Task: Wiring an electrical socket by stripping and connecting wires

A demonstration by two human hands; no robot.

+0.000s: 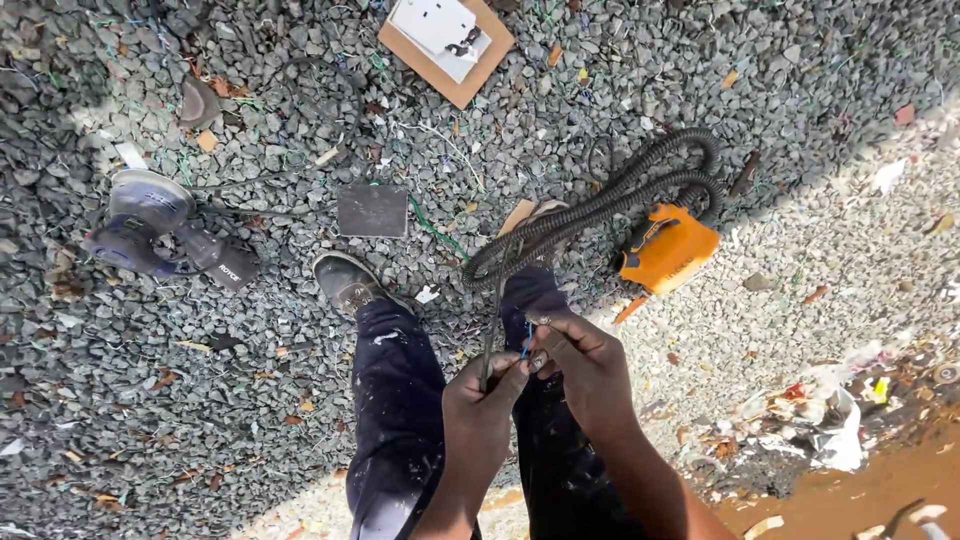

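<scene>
My left hand (478, 408) grips the end of a black corrugated conduit (600, 200), which rises from my fist and coils in loops on the gravel ahead. My right hand (580, 365) pinches a thin blue wire (525, 345) that sticks out of the conduit's end, right beside my left fingers. Both hands are held together above my legs in dark, paint-flecked trousers (395, 400).
An orange tool (668, 250) lies next to the conduit coil. An angle grinder (150, 225) sits at the left, a dark square plate (372, 210) in the middle, a cardboard piece with a white fitting (445, 40) at the top. Litter lies at the right on sandy ground.
</scene>
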